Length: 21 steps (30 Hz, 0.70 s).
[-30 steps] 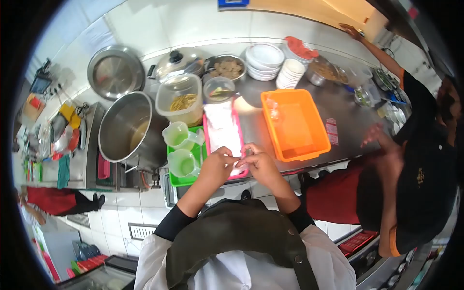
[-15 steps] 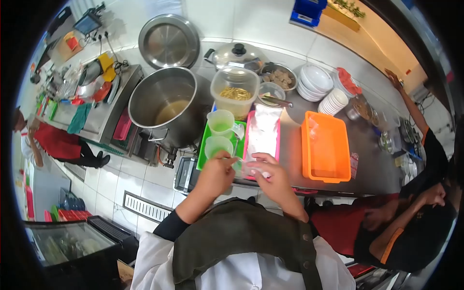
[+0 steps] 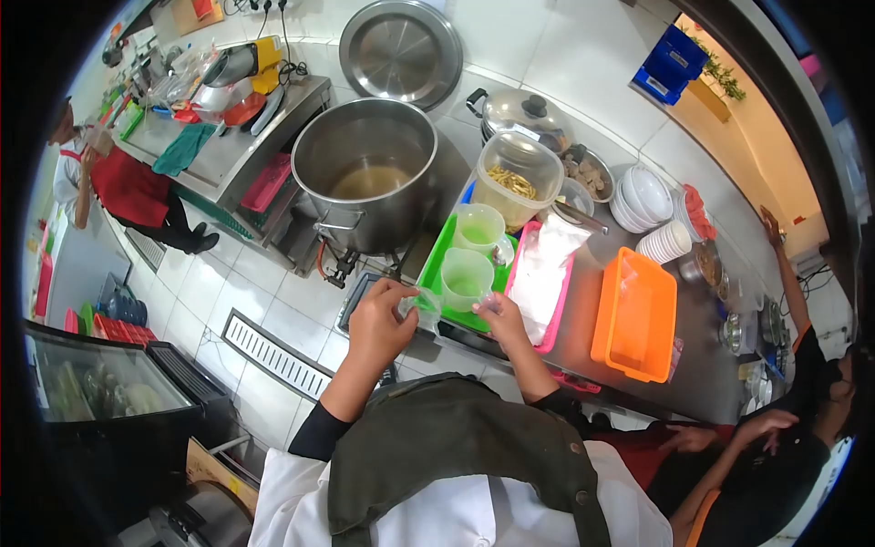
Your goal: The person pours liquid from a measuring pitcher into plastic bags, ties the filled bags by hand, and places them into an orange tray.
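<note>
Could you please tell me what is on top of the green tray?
On the green tray sit a nearer jug, with the right hand at it, and a farther jug. Whatever lies directly beneath them is covered, so I cannot tell.

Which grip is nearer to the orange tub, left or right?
Right: the right grip is left of the orange tub, across the pink tray; the left grip is farther left.

Dark olive apron (image 3: 456,433), white shirt (image 3: 287,497), black cuffs (image 3: 319,433)
</note>
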{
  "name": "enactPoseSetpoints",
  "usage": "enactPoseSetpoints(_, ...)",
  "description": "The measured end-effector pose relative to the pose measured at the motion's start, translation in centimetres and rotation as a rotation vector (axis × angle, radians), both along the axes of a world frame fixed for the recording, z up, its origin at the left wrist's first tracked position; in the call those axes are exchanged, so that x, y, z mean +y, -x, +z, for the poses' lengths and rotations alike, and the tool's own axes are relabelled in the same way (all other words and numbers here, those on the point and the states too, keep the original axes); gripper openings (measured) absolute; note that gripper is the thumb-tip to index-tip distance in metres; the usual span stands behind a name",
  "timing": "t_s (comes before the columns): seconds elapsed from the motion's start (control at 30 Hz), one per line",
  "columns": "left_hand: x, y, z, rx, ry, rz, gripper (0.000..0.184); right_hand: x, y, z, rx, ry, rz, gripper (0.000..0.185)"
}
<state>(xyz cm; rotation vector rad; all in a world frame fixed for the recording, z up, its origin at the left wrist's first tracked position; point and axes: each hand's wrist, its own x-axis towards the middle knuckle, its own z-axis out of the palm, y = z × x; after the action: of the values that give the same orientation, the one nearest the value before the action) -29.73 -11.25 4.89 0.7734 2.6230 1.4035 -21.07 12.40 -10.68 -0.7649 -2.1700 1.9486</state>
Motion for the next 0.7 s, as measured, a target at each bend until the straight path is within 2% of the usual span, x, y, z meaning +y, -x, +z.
enactPoseSetpoints(0.13,0.3,1.3,-2.7,-0.005,-0.059,0.027,0.021,0.1,-0.5,2.7,0.103,0.063,-0.079,0.019)
enactPoseSetpoints(0.23,1.4,2.2,-4.4,-0.066,-0.076,-0.030,0.025,0.7,-1.8,8.1,0.162,-0.016,-0.026,0.017)
enactPoseSetpoints(0.27,2.0,2.5,-5.4,-0.060,-0.084,-0.053,0.026,0.8,-2.4,10.2,0.115,0.043,-0.051,0.017)
enactPoseSetpoints(0.37,4.2,3.1,-7.8,-0.068,-0.099,-0.137,0.030,1.6,-3.6,13.5,0.230,-0.053,-0.079,0.017)
enactPoseSetpoints(0.5,7.2,3.0,-7.8,-0.118,-0.080,-0.248,0.035,2.4,-5.1,17.4,0.188,-0.172,-0.010,0.018)
enactPoseSetpoints(0.6,8.7,2.9,-8.3,-0.095,-0.072,-0.297,0.036,2.6,-5.6,18.0,0.068,-0.191,0.001,0.022)
enactPoseSetpoints(0.7,9.5,2.9,-8.9,-0.046,-0.068,-0.330,0.036,2.2,-5.6,18.9,-0.016,-0.353,0.038,0.028)
